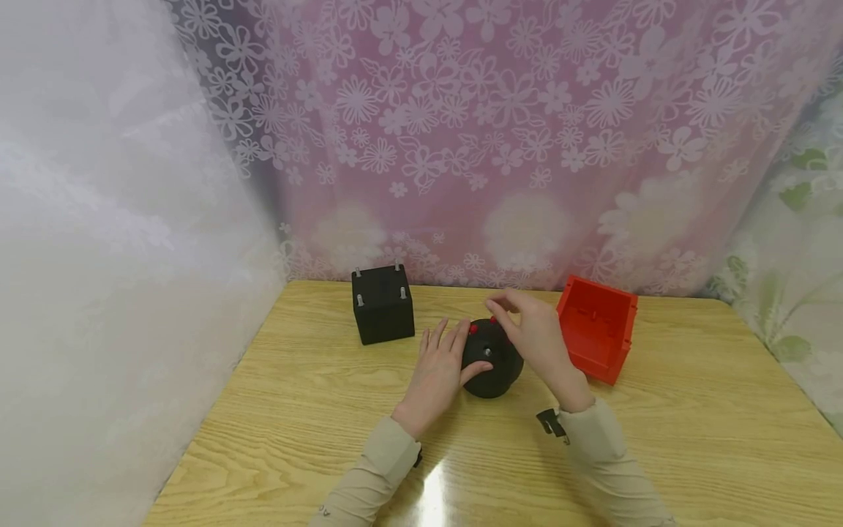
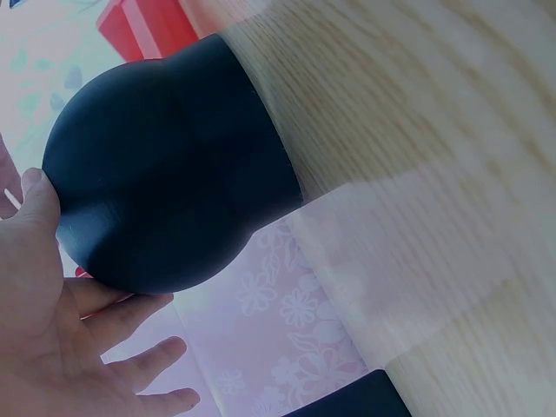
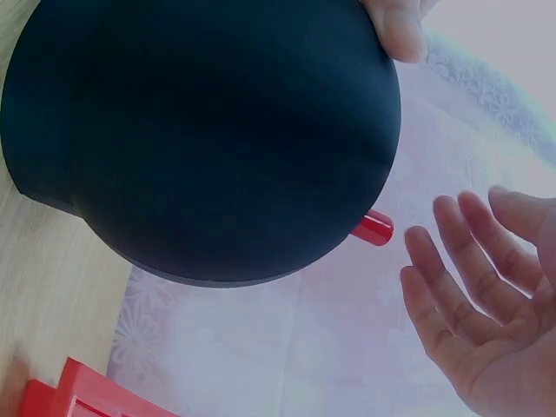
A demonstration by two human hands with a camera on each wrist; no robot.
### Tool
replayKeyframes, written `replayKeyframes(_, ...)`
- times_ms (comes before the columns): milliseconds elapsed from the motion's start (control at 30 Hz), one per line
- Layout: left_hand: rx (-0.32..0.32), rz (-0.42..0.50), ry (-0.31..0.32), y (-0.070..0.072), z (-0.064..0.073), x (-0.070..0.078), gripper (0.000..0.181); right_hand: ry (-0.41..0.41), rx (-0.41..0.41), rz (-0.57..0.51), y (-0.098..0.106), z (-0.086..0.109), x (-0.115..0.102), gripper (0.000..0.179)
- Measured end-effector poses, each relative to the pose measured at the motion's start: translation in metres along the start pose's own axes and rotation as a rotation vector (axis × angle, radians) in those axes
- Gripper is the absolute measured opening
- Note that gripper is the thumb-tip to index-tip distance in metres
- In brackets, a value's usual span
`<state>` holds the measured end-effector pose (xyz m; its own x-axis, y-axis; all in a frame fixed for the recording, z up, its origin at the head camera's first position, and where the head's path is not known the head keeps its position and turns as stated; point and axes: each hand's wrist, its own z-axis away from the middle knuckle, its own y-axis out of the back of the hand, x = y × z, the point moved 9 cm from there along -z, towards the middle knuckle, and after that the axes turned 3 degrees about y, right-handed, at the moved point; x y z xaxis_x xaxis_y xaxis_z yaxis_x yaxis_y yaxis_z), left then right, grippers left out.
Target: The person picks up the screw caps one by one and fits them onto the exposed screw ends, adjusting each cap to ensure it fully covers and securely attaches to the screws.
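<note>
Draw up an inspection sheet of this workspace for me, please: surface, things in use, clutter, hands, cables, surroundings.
Surface: wood-grain table, with a bright reflection near the front.
Things in use: black rounded object with red pegs at its top.
Clutter: no loose scraps seen; a black box with four upright metal pegs stands to the left, a red open box to the right.
Left hand: touches the rounded object.
Right hand: near the red pegs; nothing seen held.
Cables: nothing seen.
Surroundings: pink flowered curtain behind, pale sheet at left.
</note>
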<state>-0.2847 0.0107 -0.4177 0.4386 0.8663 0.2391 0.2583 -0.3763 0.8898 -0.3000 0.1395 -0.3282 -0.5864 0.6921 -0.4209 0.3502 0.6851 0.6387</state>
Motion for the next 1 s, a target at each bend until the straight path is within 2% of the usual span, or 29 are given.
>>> replayKeyframes(167,-0.005,-0.001,0.005,0.000,0.000,0.000,0.083,-0.051,0.034,-0.064,0.004,0.000,0.011,0.015)
replayKeyframes(333,-0.023,-0.009,0.010,-0.002,0.000,0.000,0.083,-0.079,0.049,-0.076,0.009,0.002,0.019,0.017)
replayKeyframes(467,-0.042,-0.008,0.017,-0.004,0.000,-0.001,0.084,-0.135,0.072,-0.094,0.020,0.003,0.030,0.020)
replayKeyframes(767,-0.042,0.014,0.021,-0.003,0.001,0.000,0.083,-0.293,0.078,-0.173,0.052,0.006,0.078,0.030)
replayKeyframes(833,-0.044,0.022,0.022,-0.003,0.001,0.000,0.083,-0.315,0.067,-0.159,0.060,0.006,0.092,0.035)
replayKeyframes(1000,-0.055,0.020,0.025,-0.003,0.002,-0.001,0.084,-0.324,-0.007,-0.034,0.076,0.004,0.124,0.041)
